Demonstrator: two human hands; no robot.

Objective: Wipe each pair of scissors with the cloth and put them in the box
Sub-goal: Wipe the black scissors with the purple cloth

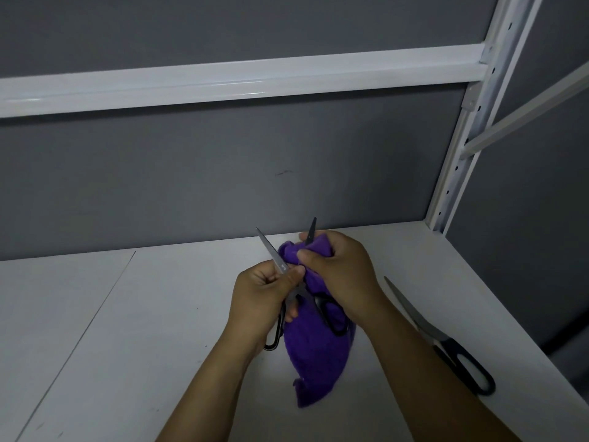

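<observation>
Two pairs of scissors show. Pair one, the open scissors [281, 264], is in both your hands, blades spread in a V pointing away from you. Your L hand [259, 295] is clenched round it: thumb and fingers pinch the silver blade just above the pivot, w/ one black handle loop hanging below your palm. Your R hand [342, 272] grasps the purple cloth [317, 355], fingers curled, thumb pressing the fabric onto the 2nd blade. Only that blade's dark tip pokes out past your R fingertips. The other handle loop lies against the cloth just under your R wrist. The rest of the cloth hangs down btwn your forearms toward the white shelf [127, 346]; can't tell if its lower end touches. Pair two, the closed scissors [446, 342], lies flat on the shelf outside your R forearm, well apart from your fingers, black handles toward you, tip pointing away. Beyond your fingertips: grey back panel [191, 186], white rail [223, 86] across it, perforated white post [471, 122] at far R.
</observation>
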